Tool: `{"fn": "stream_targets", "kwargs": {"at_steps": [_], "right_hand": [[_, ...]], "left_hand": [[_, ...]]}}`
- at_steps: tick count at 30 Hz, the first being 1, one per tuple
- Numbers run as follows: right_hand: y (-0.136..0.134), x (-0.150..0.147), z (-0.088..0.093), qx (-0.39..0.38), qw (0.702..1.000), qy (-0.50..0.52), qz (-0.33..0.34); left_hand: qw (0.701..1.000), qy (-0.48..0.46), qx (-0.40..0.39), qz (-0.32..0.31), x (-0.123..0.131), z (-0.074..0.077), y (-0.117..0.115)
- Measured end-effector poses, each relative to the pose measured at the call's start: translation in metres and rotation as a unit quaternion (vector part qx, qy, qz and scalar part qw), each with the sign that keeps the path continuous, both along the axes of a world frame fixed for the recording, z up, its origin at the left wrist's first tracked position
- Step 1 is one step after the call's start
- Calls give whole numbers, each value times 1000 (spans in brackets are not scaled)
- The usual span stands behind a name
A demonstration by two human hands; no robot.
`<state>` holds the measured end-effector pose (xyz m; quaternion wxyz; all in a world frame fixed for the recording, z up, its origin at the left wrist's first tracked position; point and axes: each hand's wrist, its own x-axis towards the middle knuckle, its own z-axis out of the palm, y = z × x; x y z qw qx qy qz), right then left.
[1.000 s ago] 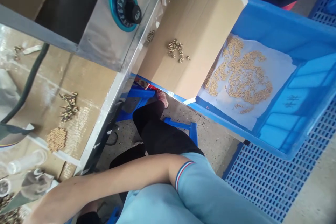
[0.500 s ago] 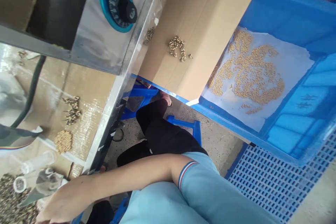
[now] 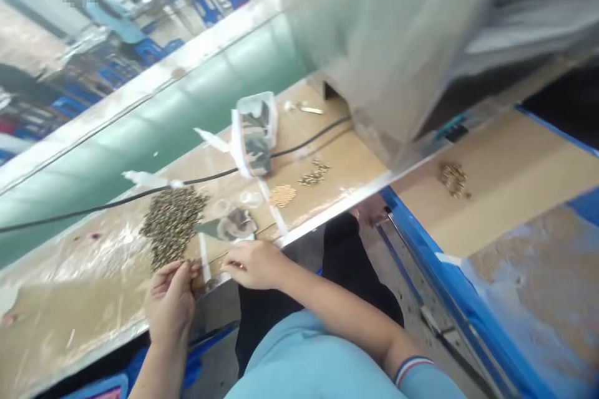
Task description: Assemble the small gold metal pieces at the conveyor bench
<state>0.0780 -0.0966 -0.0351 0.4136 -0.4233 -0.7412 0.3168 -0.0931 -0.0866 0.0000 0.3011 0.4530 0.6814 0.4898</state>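
Brown card (image 3: 60, 305) topped the bench (image 3: 327, 215). Small metal bits (image 3: 173, 227) lay heaped by the curled left hand (image 3: 171, 305); the right hand (image 3: 253, 265) was half shut, maybe empty. A bump could scatter them.

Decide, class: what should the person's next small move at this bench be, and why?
Probably the left hand should draw a few small metal fittings off the heap's near edge, since its fingers are right at that edge. The right hand is close by, beside a small pale pile.
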Motion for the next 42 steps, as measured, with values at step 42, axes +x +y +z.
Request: {"fn": "stream_targets", "kwargs": {"at_steps": [42], "right_hand": [[17,111,8,16,923,-343,-176]], "left_hand": [[883,-380,-146,-234,29,-13,15]]}}
